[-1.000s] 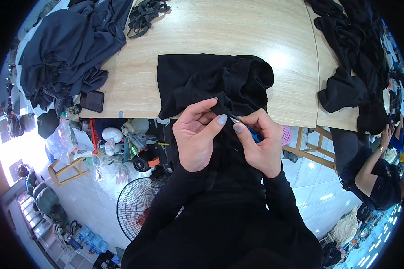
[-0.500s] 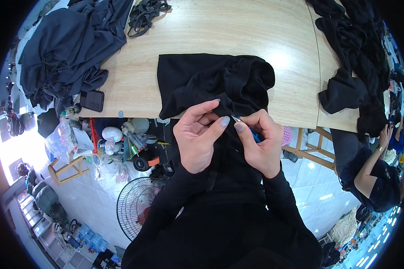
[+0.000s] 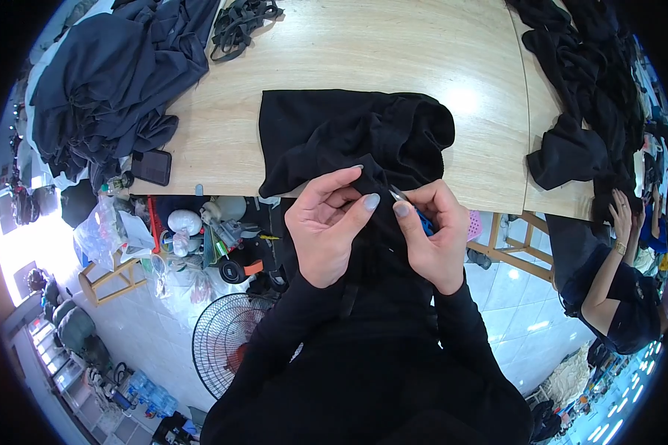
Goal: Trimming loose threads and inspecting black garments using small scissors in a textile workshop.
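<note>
While the left hand pinched black cloth at the surface's near edge, the right hand held leftward-pointing snips.

Garment at left fingers: solid black. Tool in right fingers: blue handle, silvery tip. Tabletop beyond both: pale tan, wood grain. Cloth pile far left of them: dark navy. Cloth heap far right: black. Fan below left fingers: black grille, reddish centre.

bright | window blown out, left edge | glare on table, upper right of centre | floor reflections, lower right | black cloth low detail | fisheye bend, dark rim
</note>
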`<state>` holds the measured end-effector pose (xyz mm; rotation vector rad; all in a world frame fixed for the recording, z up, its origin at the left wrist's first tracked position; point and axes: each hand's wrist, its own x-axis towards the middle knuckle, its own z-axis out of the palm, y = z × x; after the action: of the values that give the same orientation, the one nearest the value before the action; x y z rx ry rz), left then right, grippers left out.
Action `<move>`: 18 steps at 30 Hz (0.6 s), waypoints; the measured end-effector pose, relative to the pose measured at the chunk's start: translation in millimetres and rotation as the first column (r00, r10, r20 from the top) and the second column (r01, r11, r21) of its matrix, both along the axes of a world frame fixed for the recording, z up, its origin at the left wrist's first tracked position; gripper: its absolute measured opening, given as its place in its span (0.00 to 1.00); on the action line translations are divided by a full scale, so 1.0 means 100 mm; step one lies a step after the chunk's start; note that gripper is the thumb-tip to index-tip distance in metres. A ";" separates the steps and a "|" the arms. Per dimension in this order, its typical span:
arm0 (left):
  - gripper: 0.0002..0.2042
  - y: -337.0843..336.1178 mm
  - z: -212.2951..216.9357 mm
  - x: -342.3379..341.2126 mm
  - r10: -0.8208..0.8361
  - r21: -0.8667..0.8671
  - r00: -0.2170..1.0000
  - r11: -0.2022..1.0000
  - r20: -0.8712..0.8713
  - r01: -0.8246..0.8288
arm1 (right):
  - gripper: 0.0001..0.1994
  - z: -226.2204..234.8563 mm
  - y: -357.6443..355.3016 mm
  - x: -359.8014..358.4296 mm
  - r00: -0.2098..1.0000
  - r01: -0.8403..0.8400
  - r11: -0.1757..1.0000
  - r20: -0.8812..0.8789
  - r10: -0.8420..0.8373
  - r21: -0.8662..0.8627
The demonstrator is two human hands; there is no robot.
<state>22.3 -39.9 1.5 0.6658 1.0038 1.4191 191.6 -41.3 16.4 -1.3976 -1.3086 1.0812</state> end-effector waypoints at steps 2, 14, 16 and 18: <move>0.22 0.01 0.00 0.01 0.000 0.008 1.000 1.000 -0.003 0.000 | 0.09 0.06 0.01 0.01 0.998 -0.009 1.000 -0.070 0.007 -0.019; 0.22 -0.02 0.02 -0.03 -0.085 -0.015 0.989 0.996 -0.121 0.084 | 0.03 0.02 0.12 0.07 0.999 0.005 0.997 -0.039 -0.002 0.079; 0.25 -0.01 -0.01 -0.06 -0.050 -0.049 0.994 0.998 -0.093 0.045 | 0.05 0.05 0.11 0.17 0.981 0.065 0.996 -0.179 -0.074 -0.056; 0.25 0.00 -0.01 -0.05 -0.040 -0.037 0.997 0.999 -0.069 0.037 | 0.05 -0.01 0.11 0.29 0.994 0.080 0.995 -0.069 -0.084 -0.053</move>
<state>16.9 -40.3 0.3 0.7085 1.0630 1.3494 221.0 -30.2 15.3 -1.4247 -1.1705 1.1049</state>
